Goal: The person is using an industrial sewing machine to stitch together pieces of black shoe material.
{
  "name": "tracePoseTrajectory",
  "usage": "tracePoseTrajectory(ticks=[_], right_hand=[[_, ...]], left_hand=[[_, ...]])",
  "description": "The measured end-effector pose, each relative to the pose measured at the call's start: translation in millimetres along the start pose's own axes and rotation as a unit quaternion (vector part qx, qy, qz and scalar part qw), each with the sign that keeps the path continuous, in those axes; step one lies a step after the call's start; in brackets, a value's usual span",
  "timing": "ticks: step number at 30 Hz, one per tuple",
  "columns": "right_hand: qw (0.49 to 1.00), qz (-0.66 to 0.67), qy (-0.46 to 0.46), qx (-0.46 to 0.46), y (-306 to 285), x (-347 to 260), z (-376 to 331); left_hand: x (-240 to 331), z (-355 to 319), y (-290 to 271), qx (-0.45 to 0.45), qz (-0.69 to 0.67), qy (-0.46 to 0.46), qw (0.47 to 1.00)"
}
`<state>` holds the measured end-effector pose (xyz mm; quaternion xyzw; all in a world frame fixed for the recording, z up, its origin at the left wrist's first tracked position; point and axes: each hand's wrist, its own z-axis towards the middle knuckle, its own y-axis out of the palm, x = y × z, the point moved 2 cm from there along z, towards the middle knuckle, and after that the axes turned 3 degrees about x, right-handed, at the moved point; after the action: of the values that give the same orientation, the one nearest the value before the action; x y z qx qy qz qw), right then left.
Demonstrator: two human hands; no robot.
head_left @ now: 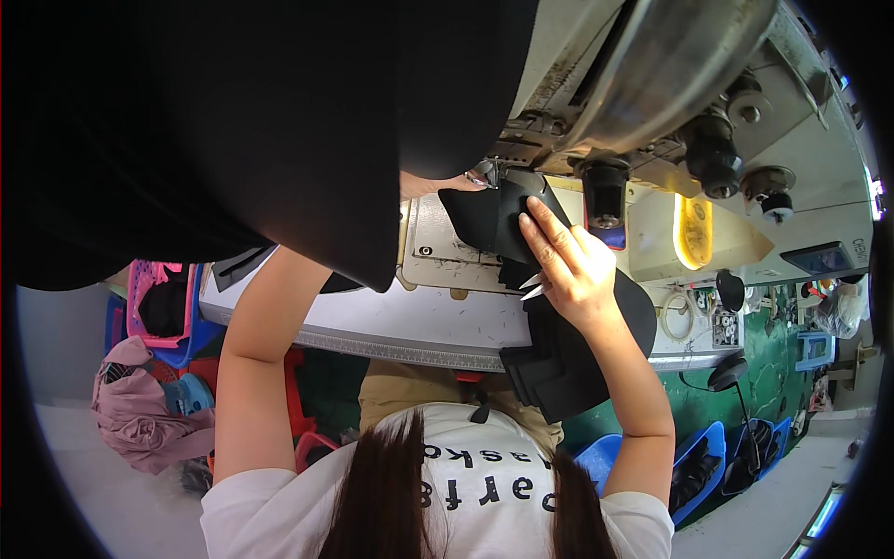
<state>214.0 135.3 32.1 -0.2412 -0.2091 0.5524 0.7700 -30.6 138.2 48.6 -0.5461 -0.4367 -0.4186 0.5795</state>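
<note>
black panel (494,224) lies on sewing machine bed (433,228) at presser foot (486,173); right hand (570,261), extended fingers together, presses it, seemingly keeping it flat, pointed snips (535,292) tucked in palm. left hand (424,187) mostly hidden near presser foot; cannot tell its grip. stacked black pieces (568,373) overhang table edge (410,350), likely for easy reach.

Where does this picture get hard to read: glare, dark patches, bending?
In the head view, a black shape blots out the upper left and most of the left hand; the right hand is brightly lit; curved metal on the machine shines; the table edge bows.
</note>
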Motion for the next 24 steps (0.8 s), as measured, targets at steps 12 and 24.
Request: tracePoseTrajectory(ticks=[12,24], right_hand=[[0.999,0.005,0.021,-0.047,-8.3,-6.2,12.1],[0.999,0.04,0.028,-0.018,-10.2,-6.5,-2.2]], left_hand=[[1.5,-8.2,-13.3,0.02,-0.007,0.003,1.0],[-24.7,-32.2,5.1,0.252,0.255,0.398,0.845]])
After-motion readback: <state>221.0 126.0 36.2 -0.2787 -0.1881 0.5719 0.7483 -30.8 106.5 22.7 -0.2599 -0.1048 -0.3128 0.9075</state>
